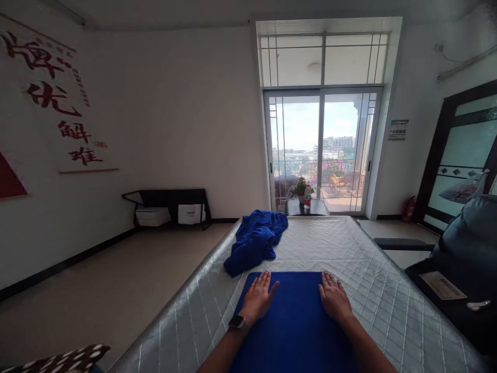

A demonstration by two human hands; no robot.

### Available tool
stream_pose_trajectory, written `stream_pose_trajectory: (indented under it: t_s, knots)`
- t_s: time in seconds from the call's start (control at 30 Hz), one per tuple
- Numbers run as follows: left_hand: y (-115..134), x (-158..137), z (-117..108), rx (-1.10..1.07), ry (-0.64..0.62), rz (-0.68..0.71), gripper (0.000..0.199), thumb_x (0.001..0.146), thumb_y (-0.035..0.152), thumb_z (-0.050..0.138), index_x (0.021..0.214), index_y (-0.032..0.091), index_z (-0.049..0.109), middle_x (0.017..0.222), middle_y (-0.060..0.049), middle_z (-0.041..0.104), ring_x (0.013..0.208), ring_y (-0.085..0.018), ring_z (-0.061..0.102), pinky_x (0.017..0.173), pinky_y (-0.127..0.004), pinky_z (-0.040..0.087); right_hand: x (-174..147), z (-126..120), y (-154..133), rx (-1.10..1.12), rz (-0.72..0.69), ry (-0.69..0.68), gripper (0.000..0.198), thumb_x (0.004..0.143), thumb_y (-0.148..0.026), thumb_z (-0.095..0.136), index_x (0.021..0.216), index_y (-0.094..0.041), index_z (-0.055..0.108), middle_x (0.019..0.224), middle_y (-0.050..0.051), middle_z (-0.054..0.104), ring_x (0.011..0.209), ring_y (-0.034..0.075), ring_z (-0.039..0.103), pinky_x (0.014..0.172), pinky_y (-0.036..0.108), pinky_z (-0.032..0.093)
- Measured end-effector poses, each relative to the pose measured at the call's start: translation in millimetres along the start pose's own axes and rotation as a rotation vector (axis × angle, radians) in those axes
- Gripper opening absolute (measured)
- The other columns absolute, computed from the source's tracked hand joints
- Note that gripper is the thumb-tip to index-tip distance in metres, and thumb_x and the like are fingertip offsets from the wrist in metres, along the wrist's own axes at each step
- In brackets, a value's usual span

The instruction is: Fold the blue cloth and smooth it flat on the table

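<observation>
Two hands on it, both mine: left hand [258, 299] and right hand [337, 299] palm down, fingers straight, at the far corners of the flat blue cloth [295, 321]. Not gripping anything. Cloth lies on the quilted mattress [380, 280] in front of me; crumpled blue cloth [256, 241] just beyond, leftward. Text: wall scroll [75, 132] ends in 解难. Wall notice [398, 130], white package [191, 214], bottle [307, 198] label: too small to read.
</observation>
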State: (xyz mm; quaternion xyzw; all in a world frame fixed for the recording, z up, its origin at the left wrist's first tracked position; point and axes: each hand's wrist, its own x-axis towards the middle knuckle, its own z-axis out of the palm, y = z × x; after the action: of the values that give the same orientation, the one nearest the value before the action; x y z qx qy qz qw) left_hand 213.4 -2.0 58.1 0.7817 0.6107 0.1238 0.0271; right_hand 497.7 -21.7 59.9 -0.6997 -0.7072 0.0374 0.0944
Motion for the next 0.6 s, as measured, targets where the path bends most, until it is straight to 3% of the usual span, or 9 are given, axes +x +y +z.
stream_pose_trajectory:
  t_s: [0.1, 0.17, 0.6]
  knots:
    - [-39, -8, -5, 0.004, 0.038, -0.089, 0.078, 0.098, 0.06, 0.01, 0.152, 0.008, 0.031, 0.158, -0.014, 0.028, 0.147, -0.026, 0.023, 0.119, -0.046, 0.022, 1, 1, 1, 0.009, -0.003, -0.005, 0.064, 0.097, -0.039, 0.015, 0.154, -0.01, 0.021, 0.161, 0.006, 0.019, 0.149, 0.019, 0.013, 0.121, 0.039, 0.007]
    - [-50, -11, -6, 0.004, 0.061, -0.115, 0.078, 0.099, 0.06, 0.009, 0.152, 0.008, 0.031, 0.157, -0.014, 0.029, 0.146, -0.026, 0.025, 0.119, -0.046, 0.023, 2, 2, 1, 0.002, 0.0, -0.011, 0.064, 0.097, -0.039, 0.015, 0.154, -0.01, 0.021, 0.161, 0.005, 0.018, 0.149, 0.019, 0.013, 0.121, 0.039, 0.007]
    - [-50, -12, -6, -0.023, 0.074, -0.121, 0.083, 0.097, 0.066, 0.013, 0.151, 0.005, 0.032, 0.156, -0.017, 0.033, 0.146, -0.026, 0.026, 0.119, -0.043, 0.022, -5, -4, -4, -0.031, 0.011, -0.028, 0.064, 0.098, -0.04, 0.015, 0.155, -0.011, 0.018, 0.162, 0.005, 0.014, 0.149, 0.018, 0.01, 0.12, 0.038, 0.006]
